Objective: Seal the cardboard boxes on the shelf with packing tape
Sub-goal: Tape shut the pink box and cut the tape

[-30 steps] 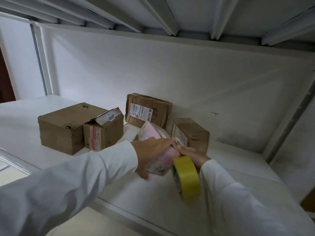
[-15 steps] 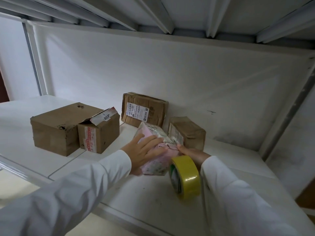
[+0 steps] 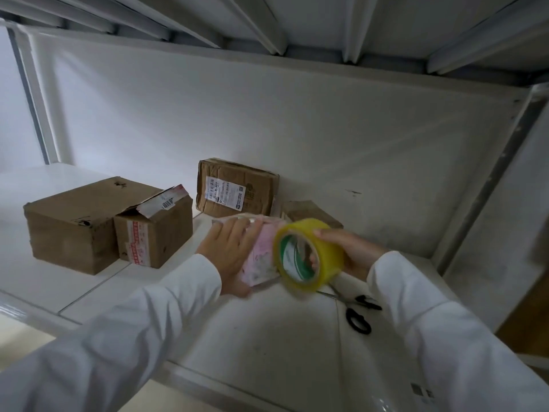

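Nearest you, on the white shelf (image 3: 267, 346), a pair of black-handled scissors (image 3: 358, 315) lay just right of your working spot, untouched, so I judge no strip had been cut at that moment.

Just beyond them, your right hand (image 3: 352, 255) gripped the yellow tape roll (image 3: 307, 255), fingers curled over its outer band and the thumb side hidden behind it; the roll stood on edge above the shelf with its open core facing you. Whether a free end of tape was already stuck down I could not tell.

Your left hand (image 3: 228, 251) lay flat on the pink patterned package (image 3: 261, 257), fingers straight and close together, pressing its left face while the roll sat against its right side. That was the item you were working on, and I saw no finished band on it.

Farther left, 2 cardboard boxes stood touching: the large brown box (image 3: 74, 224) looked closed, while the small box (image 3: 154, 233) beside it had a top flap lifted, so it needed sealing.

Farthest back, a labelled box (image 3: 236, 188) leaned against the rear wall, and another brown box (image 3: 309, 214) sat partly hidden behind the roll. I judged the task to be at an early stage, with 4 boxes left.
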